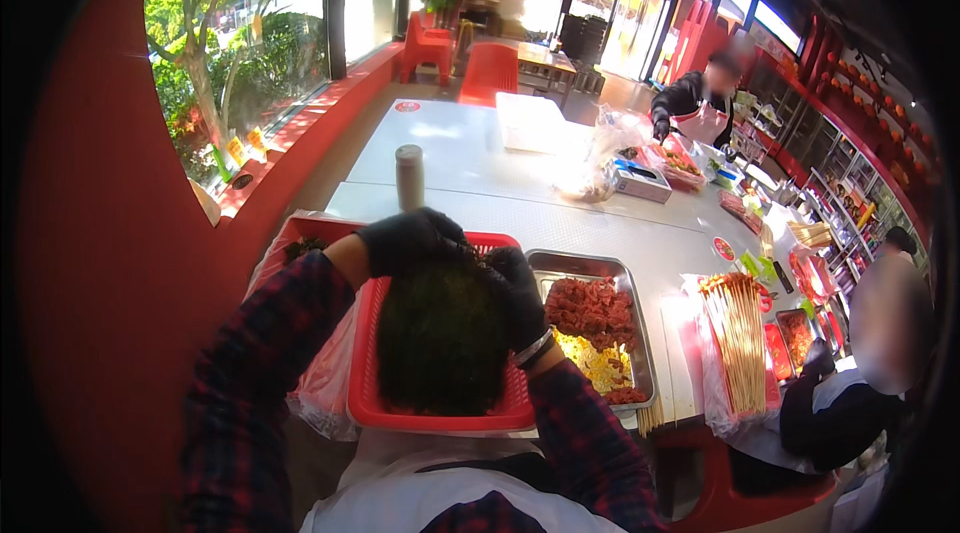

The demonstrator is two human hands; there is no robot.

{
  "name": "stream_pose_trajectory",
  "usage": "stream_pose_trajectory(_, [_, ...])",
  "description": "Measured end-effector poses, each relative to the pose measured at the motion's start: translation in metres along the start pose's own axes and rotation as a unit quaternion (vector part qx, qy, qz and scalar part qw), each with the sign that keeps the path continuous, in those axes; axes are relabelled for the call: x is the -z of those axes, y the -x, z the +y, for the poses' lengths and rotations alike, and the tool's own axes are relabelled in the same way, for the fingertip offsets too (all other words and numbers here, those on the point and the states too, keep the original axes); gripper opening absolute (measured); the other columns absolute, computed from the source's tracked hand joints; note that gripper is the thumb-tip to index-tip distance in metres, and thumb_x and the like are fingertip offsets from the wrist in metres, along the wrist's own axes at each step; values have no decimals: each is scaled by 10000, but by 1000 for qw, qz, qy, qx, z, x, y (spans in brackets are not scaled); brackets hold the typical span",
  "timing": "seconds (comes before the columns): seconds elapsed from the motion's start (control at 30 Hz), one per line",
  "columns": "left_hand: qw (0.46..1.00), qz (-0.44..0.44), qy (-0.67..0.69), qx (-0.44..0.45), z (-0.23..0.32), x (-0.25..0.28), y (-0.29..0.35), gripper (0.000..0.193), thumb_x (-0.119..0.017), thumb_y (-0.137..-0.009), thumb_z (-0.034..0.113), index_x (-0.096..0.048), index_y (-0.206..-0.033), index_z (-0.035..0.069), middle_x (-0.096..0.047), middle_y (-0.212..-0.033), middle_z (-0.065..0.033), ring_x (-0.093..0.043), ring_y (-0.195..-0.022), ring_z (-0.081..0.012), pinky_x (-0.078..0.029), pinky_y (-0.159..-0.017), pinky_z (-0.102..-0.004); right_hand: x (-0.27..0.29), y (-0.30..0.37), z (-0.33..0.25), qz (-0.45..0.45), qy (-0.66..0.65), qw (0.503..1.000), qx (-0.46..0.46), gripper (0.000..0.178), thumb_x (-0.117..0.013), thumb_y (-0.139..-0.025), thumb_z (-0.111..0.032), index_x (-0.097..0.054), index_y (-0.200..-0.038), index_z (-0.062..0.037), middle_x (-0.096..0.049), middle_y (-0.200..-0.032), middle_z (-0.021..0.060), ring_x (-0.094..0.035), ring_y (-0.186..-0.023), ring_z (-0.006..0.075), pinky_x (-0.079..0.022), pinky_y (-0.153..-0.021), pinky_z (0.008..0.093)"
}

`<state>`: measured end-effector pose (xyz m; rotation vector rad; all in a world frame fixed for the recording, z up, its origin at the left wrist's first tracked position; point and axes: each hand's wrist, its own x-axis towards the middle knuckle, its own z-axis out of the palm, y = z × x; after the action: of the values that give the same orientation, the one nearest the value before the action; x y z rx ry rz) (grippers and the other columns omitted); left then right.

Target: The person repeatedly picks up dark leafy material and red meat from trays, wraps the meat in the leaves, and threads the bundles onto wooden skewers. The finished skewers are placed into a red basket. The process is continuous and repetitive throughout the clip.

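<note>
A red plastic basket [362,373] stands at the table's near edge, just in front of me. Much of it is covered by a dark green, soft-looking mass [440,348]; whether this is leafy greens I cannot make out. Over its far end my left hand [415,241], in a black glove, is closed with the fingertips pinched. My right hand [515,295], gloved in black too, meets it from the right with curled fingers. Something small and dark reddish shows between the fingertips, too small to name. To the right sits a steel tray [640,333] with red meat pieces [590,308] and yellow pieces [590,358].
A white bottle [409,178] stands beyond the basket. Left of it is a plastic-lined red container [300,228]. Many skewers [735,343] lie at the right beside a seated person [850,403]. Another person [700,108] works across the table near a cardboard box [640,181].
</note>
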<state>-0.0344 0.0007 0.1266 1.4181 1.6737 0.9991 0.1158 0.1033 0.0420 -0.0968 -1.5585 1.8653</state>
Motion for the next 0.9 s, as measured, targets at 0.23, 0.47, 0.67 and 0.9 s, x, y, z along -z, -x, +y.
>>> stream_pose_trajectory(0.23, [830,36,556,-27,-56,-49,10,209,-445,-862,108,-569,-998,9,-598,-976,-81,-572,-889,-178,-462,-795,-274,7,11,38,88,-69,994,-21,77,-534,-806,-33,-538,-881,-52,-565,-792,42,-544,-733,133,-455,-671,241])
stream_pose_trajectory(0.47, [957,209,189,-74,-96,-78,-26,195,-459,-860,114,-570,-979,7,-610,-910,-83,-575,-829,-174,-470,-768,-283,4,25,49,58,380,914,132,180,-577,-762,-84,-562,-929,-18,-598,-843,126,-592,-815,209,-461,-710,290])
stream_pose_trajectory(0.67, [993,86,49,-67,-159,-70,-20,255,-449,-866,114,-523,-1085,6,-559,-1062,-105,-517,-996,-172,-419,-859,-284,4,24,42,0,355,926,132,163,-609,-727,-59,-587,-881,-9,-612,-806,127,-604,-771,201,-470,-673,278])
stream_pose_trajectory(0.9, [937,-72,333,-77,-115,-68,1,295,-454,-862,111,-484,-1140,17,-513,-1147,-109,-484,-1060,-191,-382,-916,-294,15,21,55,112,176,977,36,122,-619,-701,-2,-596,-820,-10,-603,-767,58,-570,-729,140,-464,-669,260])
